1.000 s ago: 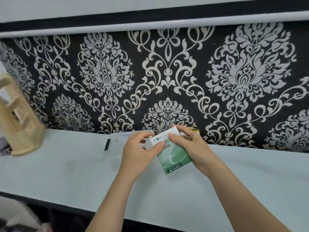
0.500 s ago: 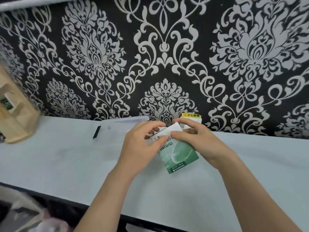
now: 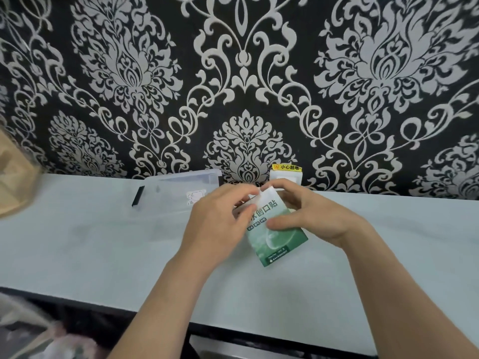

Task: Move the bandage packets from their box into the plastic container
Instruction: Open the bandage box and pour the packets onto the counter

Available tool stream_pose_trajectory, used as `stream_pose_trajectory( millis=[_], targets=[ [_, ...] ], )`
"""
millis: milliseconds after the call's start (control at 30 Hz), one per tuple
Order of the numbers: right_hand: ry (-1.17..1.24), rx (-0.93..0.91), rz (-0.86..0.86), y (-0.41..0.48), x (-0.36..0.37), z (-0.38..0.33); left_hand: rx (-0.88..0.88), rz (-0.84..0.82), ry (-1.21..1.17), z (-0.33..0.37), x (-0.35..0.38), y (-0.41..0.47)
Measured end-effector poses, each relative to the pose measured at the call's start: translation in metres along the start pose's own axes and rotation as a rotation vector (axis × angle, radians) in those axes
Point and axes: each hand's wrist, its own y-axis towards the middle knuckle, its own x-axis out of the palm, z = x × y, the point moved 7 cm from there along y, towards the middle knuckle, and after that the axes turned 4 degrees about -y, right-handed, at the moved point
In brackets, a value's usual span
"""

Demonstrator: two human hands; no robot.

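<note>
Looking down from the head view, both hands meet on a green-and-white cardboard bandage box held just above the pale tabletop. The right hand has its grip round the box's middle, thumb across the printed face and fingers behind. The left hand has its fingertips curled at the white top flap, seemingly pinching it, though blur hides the exact contact.

The box's long axis runs away from the person, its flap end far and leaning slightly left, its green base near. No bandage packets are visible; presumably they are inside.

A clear plastic container with a black side latch rests on the tabletop beyond and to the left of the box, near the patterned wall. The left hand is nearer to it. I can make out only a pale sticker on it, nothing inside, and cannot tell whether its lid is on.

The flap probably has to open before any packet can travel left to the container.
</note>
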Motion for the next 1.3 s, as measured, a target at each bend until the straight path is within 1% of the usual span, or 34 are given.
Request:
stream_pose_trajectory(
  millis=[67,133,200,300,500,600,700,767,900,1000,1100,1167,1233,1300],
  targets=[
    [-0.025,-0.010,0.077,0.001,-0.005,0.001,0.060,-0.042,0.048,0.006,0.004,-0.003],
    [-0.043,-0.025,0.132,0.001,-0.009,0.000,0.082,-0.061,0.094,0.008,0.007,-0.006],
    [-0.059,-0.045,0.163,0.000,-0.011,-0.002,0.104,0.000,0.148,0.010,0.006,-0.007],
    [-0.063,-0.061,0.227,-0.002,-0.012,-0.007,0.160,0.090,0.316,0.014,0.009,-0.007],
    [-0.052,-0.064,0.275,-0.003,-0.011,-0.008,0.128,0.110,0.442,0.017,0.016,-0.005],
    [-0.042,-0.055,0.267,-0.002,-0.013,-0.004,0.109,0.100,0.439,0.013,0.017,-0.002],
    [0.009,-0.053,0.232,-0.003,-0.015,-0.002,0.048,0.116,0.279,0.009,0.009,-0.001],
    [0.058,-0.080,0.211,-0.003,-0.018,-0.003,-0.072,0.147,0.117,0.005,0.000,-0.001],
    [0.096,-0.103,0.152,-0.003,-0.022,-0.001,-0.322,0.124,-0.302,-0.006,-0.001,-0.003],
    [0.173,-0.122,0.073,-0.002,-0.020,0.002,-0.434,0.096,-0.479,-0.012,0.003,-0.003],
    [0.229,-0.135,0.004,-0.002,-0.020,0.003,-0.495,0.020,-0.572,-0.014,0.010,-0.004],
    [0.241,-0.143,-0.025,-0.002,-0.021,0.003,-0.501,-0.065,-0.599,-0.015,0.011,-0.004],
    [0.243,-0.143,-0.046,-0.002,-0.021,0.004,-0.492,-0.204,-0.644,-0.015,0.014,-0.008],
    [0.246,-0.143,-0.077,-0.001,-0.020,0.006,-0.495,-0.347,-0.622,-0.017,0.021,-0.015]
  ],
)
